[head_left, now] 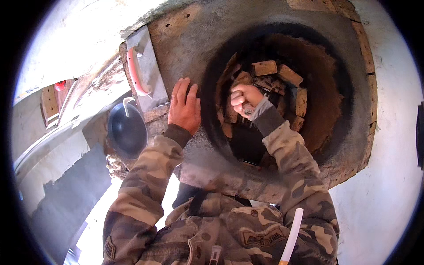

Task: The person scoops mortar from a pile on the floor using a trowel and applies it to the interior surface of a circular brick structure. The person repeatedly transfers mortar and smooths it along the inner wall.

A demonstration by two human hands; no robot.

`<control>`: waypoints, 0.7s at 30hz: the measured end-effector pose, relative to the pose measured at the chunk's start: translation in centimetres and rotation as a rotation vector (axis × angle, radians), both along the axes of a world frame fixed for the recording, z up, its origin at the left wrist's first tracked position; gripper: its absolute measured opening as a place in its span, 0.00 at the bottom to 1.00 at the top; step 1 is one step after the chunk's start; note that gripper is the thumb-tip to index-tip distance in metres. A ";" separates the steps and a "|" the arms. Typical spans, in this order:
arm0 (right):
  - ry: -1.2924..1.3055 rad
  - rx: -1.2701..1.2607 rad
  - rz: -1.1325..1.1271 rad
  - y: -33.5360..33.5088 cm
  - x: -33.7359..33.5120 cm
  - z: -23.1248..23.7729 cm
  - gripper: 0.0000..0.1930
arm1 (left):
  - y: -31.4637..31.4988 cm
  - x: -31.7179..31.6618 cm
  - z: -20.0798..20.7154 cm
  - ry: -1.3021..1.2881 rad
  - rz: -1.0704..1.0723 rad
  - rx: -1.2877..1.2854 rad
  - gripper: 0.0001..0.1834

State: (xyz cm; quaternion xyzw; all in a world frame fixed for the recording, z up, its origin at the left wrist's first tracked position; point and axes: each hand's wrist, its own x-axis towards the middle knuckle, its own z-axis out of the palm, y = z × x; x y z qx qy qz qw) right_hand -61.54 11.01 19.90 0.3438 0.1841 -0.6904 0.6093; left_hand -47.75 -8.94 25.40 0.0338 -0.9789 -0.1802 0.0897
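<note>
Rnd pit (324,84), blackened nr top, brown below; tan bricks (290,76) curved w/in.

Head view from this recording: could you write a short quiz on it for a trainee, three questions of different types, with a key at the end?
1. Which hand is curled, with its fingers bent in?
a) the left hand
b) the right hand
2. True or false: the trowel with the reddish handle lies to the left of the round pit.
3. Fill in the blank: inside the round pit, tan ____ stand in a partial ring.

Key: 1. b; 2. true; 3. bricks
</note>
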 end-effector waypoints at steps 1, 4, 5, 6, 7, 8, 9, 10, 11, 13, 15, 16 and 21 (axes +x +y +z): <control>0.067 -0.035 -0.038 1.0 -0.3 0.1 0.17 | 0.1 -0.2 0.0 -0.003 -0.002 0.000 0.25; 0.339 -0.070 -0.059 2.5 -0.5 3.0 0.17 | -0.2 -0.5 0.1 -0.001 -0.003 -0.004 0.24; 0.321 -0.021 -0.019 2.2 0.0 2.9 0.17 | -0.5 -0.3 -0.2 0.008 0.003 -0.003 0.24; 0.301 0.037 0.018 2.2 0.6 2.6 0.17 | -0.3 -0.1 -0.4 0.015 0.005 0.005 0.23; 0.282 0.092 0.057 2.0 1.0 2.1 0.17 | -0.3 -0.1 -0.4 0.014 -0.005 0.000 0.24; 0.080 0.192 0.041 1.4 1.7 1.4 0.16 | -0.3 0.0 -0.3 0.012 -0.013 -0.008 0.24; 0.086 0.246 0.076 0.8 2.7 0.7 0.15 | -0.4 -0.3 -0.3 0.020 -0.018 -0.017 0.24; 0.151 0.252 0.144 0.4 3.5 -0.5 0.14 | -0.3 -0.6 -0.1 0.022 -0.019 -0.010 0.24; 0.206 0.257 0.214 0.1 4.4 -1.8 0.14 | -0.3 -0.5 0.0 0.014 -0.019 -0.003 0.24; 0.306 0.234 0.348 -0.8 4.8 -4.3 0.15 | -0.1 -0.4 0.1 0.001 -0.024 0.009 0.24; 0.486 0.230 0.465 -0.9 4.2 -8.0 0.16 | 0.2 -0.8 0.0 -0.006 -0.036 0.019 0.24; 0.617 0.220 0.525 -1.6 3.3 -8.9 0.17 | 0.2 -0.7 -0.1 0.001 -0.038 0.028 0.24; 0.035 0.072 0.087 -1.2 0.9 -8.7 0.17 | -0.4 -0.2 -0.1 -0.014 -0.020 0.069 0.23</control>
